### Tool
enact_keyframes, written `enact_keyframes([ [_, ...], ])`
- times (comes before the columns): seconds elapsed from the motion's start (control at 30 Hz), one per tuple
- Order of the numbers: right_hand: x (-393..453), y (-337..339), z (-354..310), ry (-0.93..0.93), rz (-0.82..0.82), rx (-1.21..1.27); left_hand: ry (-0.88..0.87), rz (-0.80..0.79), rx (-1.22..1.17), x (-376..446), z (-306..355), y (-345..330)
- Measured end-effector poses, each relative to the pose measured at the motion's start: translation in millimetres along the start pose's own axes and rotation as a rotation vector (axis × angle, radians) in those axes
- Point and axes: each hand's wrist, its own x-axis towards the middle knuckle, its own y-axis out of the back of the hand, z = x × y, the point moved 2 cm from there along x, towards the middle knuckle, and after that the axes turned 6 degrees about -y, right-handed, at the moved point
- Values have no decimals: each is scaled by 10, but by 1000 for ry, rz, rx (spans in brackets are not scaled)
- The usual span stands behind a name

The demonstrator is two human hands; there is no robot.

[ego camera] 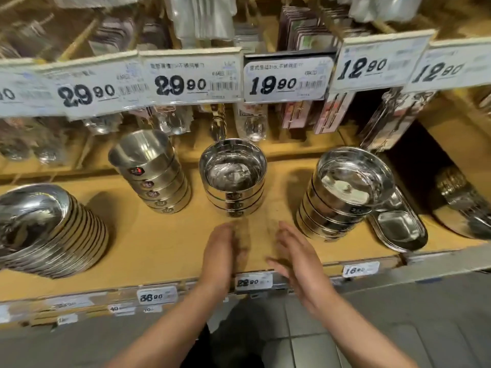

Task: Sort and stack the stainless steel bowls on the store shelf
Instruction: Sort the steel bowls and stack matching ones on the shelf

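left hand [221, 251] flat, empty | right hand [295, 257] spread, empty (blurred) | both above shelf [159, 243] before middle bowl stack [233, 179]

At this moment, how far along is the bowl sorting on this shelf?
Looks mostly done: four nested stacks stand apart on the shelf — the far-left stack, the tilted stack, the middle stack and the right stack. In hand: nothing; the left hand and right hand are open in front of the middle stack. Possibly left: straightening the two leaning stacks and the trays.
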Motion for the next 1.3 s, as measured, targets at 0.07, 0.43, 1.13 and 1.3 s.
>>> enact_keyframes([
  [0.07,-158,361,143,-59,100,40,18,-59,39,-85,-129,-188],
  [0.43,-75,1191,-758,56,333,159,-97,-428,129,-44,215,-1178],
  [1.13,-49,677,-573,17,111,-48,-98,-403,97,-177,265,-679],
  [1.3,-93,377,-409,15,55,-113,-80,-369,103,-255,297,-270],
])
